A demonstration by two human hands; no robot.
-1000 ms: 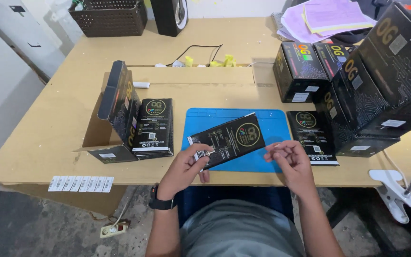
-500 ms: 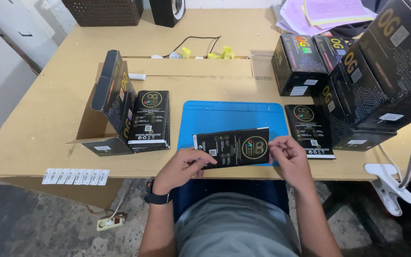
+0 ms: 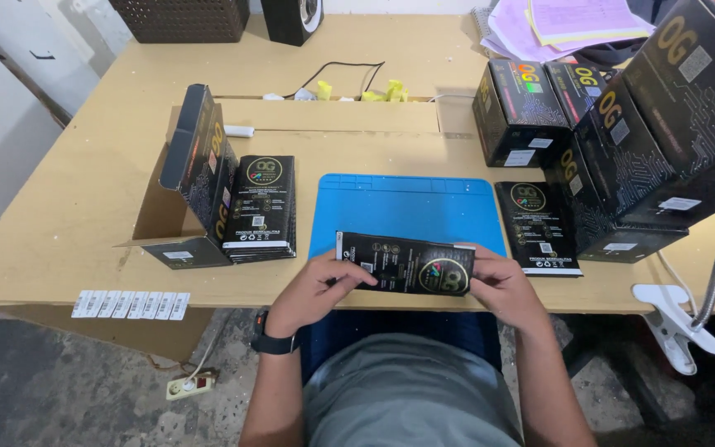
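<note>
Both hands grasp one flat black pack (image 3: pixel 407 263) over the near edge of the blue mat (image 3: pixel 411 207). The left hand (image 3: pixel 318 290) pinches its left end, the right hand (image 3: pixel 502 285) its right end. The pack's long axis runs left to right between the fingers, above the surface (image 3: pixel 84 207). Neither hand is nearer.

Wooden table (image 3: pixel 84 207) with blue mat (image 3: pixel 411 207), black boxes (image 3: pixel 531 112), open carton (image 3: pixel 196 178), label strip (image 3: pixel 130 305).
</note>
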